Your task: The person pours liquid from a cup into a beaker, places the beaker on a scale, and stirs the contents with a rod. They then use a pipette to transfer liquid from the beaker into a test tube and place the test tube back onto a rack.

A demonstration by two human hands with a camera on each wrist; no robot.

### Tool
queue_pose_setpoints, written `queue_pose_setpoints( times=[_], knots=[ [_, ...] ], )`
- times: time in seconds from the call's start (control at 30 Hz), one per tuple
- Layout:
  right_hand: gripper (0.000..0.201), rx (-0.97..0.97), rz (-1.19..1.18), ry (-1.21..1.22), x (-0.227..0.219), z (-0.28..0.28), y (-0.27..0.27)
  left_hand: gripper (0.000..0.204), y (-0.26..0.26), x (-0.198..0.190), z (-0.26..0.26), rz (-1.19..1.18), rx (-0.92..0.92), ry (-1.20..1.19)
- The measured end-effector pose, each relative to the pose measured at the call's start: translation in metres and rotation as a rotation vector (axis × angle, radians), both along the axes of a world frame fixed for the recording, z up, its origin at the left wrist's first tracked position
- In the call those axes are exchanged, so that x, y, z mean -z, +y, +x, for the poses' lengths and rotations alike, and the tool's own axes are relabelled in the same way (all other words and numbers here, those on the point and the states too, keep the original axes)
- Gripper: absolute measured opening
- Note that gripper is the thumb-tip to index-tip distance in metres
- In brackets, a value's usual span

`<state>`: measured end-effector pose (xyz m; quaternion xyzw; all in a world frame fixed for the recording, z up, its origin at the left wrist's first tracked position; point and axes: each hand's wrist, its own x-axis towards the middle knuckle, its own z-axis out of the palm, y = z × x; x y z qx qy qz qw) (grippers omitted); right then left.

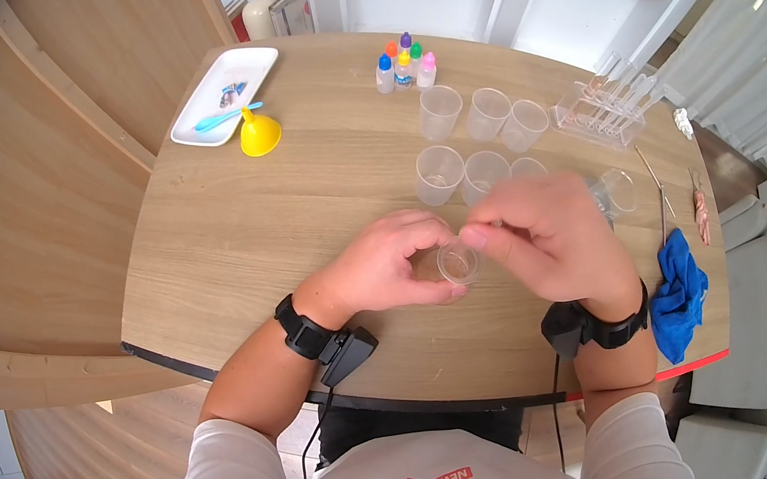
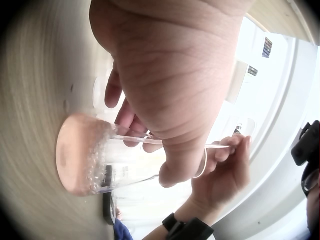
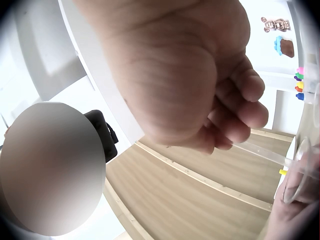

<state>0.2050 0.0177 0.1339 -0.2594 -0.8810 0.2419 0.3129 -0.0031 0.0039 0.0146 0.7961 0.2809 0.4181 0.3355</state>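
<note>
Near the table's front edge, my left hand [image 1: 373,267] holds a small clear plastic cup [image 1: 458,266], thumb on the near side and fingers on the far side. In the left wrist view, the cup stands upright on the table with a pale pinkish liquid [image 2: 75,155] in it, topped by bubbles. Over the rim, my right hand [image 1: 546,238] pinches a thin clear stirring rod [image 3: 262,152] between thumb and fingers. The rod [image 2: 155,141] slants down into the cup; its lower end is lost among the bubbles.
Several clear cups [image 1: 441,179] stand in two rows beyond my hands. Behind them are colour-capped dropper bottles [image 1: 403,72]. A yellow funnel [image 1: 261,135] and white tray [image 1: 247,57] lie back left. To the right are a clear rack [image 1: 588,126] and blue cloth [image 1: 679,296].
</note>
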Motion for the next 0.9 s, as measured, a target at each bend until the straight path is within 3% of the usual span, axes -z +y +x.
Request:
queue_pose_setpoints(
  times=[0.1, 0.17, 0.3, 0.6, 0.67, 0.8, 0.9],
  knots=[
    [0.004, -0.112, -0.033, -0.048, 0.0006, 0.0030, 0.0020, 0.038, 0.0007, 0.0017, -0.0002, 0.001, 0.004, 0.009],
    [0.005, -0.012, -0.024, -0.008, -0.0001, 0.0018, -0.0011, 0.039, 0.0009, 0.0025, 0.0005, 0.001, 0.003, 0.004],
    [0.005, -0.095, -0.027, -0.026, 0.0002, 0.0019, 0.0015, 0.038, 0.0005, 0.0019, 0.0009, 0.007, -0.005, 0.001],
    [0.005, -0.082, -0.080, -0.087, 0.0004, 0.0020, 0.0015, 0.038, -0.0009, -0.0010, 0.0010, -0.012, -0.015, 0.010],
    [0.005, 0.008, -0.042, -0.021, 0.0019, -0.0007, 0.0000, 0.038, -0.0007, -0.0011, 0.0009, -0.010, -0.017, 0.006],
    [0.006, -0.098, -0.087, -0.081, -0.0006, 0.0023, 0.0013, 0.038, 0.0002, 0.0004, 0.0009, -0.004, -0.007, 0.011],
    [0.006, 0.013, -0.056, -0.022, -0.0001, 0.0000, -0.0005, 0.038, 0.0000, 0.0024, 0.0006, 0.003, -0.002, -0.003]
  ],
)
